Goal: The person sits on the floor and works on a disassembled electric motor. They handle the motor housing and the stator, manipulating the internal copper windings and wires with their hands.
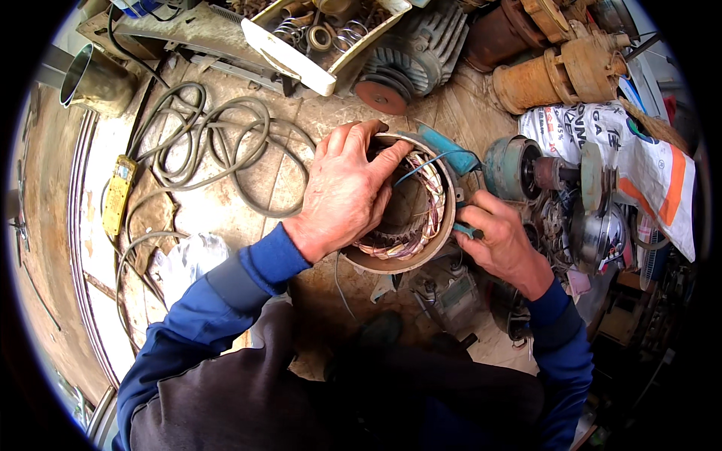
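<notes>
In the middle, a round motor stator (447, 218) faces up, its bare metal rim around a ring of laced copper windings (435, 197). A thin blue wire (421, 167) runs across the windings to a teal metal piece (450, 148) at the stator's far right side. My left hand (342, 188) is closed over the stator's left rim, with the thumb reaching inside over the windings. At the right rim my right hand (500, 237) is curled round a small teal-handled tool (468, 231); the tool's working end is hidden.
Coiled grey cable (248, 143) lies at the left near a yellow box (118, 197) and a metal cup (94, 79). A parts tray (331, 79), a finned motor (421, 56), rusty housings (560, 75) and a white sack (602, 131) stand behind. Teal-and-metal motor parts (511, 169) crowd the right.
</notes>
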Tool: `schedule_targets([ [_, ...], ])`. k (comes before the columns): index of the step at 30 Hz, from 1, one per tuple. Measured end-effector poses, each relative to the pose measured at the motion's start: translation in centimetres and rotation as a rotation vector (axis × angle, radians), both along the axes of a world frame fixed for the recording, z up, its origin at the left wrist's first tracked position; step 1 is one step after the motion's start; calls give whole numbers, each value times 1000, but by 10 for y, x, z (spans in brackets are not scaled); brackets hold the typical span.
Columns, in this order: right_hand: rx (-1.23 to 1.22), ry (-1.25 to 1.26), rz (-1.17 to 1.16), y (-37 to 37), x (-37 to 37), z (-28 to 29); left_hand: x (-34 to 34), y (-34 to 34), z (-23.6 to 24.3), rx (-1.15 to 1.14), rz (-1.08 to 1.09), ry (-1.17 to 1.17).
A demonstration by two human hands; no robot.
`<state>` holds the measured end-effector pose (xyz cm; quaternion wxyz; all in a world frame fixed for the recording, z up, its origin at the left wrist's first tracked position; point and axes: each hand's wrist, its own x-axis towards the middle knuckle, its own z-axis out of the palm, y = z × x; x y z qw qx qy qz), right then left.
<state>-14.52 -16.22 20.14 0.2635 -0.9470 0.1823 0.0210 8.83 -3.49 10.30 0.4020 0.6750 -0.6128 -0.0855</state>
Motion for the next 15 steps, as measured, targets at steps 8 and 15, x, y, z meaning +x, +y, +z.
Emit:
schedule_targets([
  [8, -8, 42, -18, -3, 3, 1, 3, -4, -3, -9, 4, 30],
  [15, -18, 50, 6, -1, 9, 4, 7, 0, -4, -13, 2, 76],
])
